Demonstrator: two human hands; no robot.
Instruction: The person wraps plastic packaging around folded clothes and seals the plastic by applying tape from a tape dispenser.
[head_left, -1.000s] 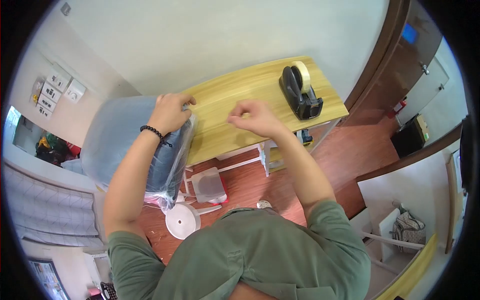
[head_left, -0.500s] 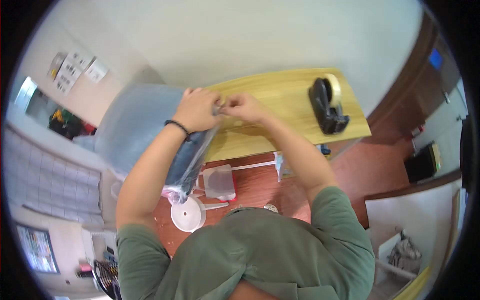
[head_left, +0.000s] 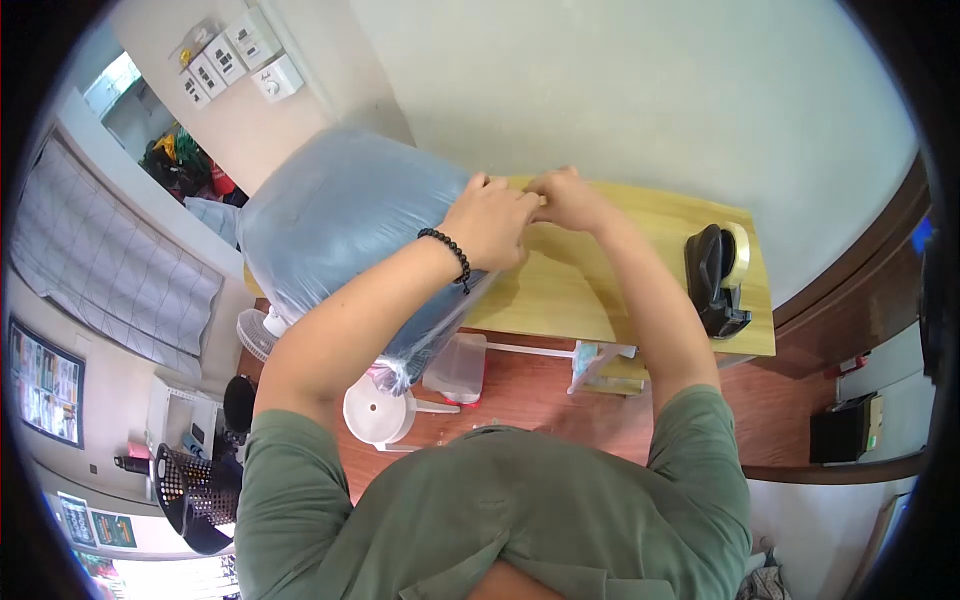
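Note:
A large blue-grey bundle in clear plastic [head_left: 350,215] rests on the left part of the wooden table [head_left: 640,215]. My left hand [head_left: 495,222], with a black bead bracelet at the wrist, is at the bundle's right edge, its fingers curled together. My right hand [head_left: 570,198] meets its fingertips, also pinched. What lies between the fingertips is too small and hidden to make out. A black tape dispenser [head_left: 712,285] with a pale yellow roll stands at the table's right end.
Below the table are a white stool [head_left: 378,408] and a translucent bin [head_left: 457,368]. A white fan [head_left: 258,335] is at the left, with a black perforated chair [head_left: 190,495] lower down. Wall switches [head_left: 228,60] are at upper left. A brown door frame stands at right.
My hands, apart at first, have come together at the bundle's edge. The view has turned left, so the table and bundle appear further right.

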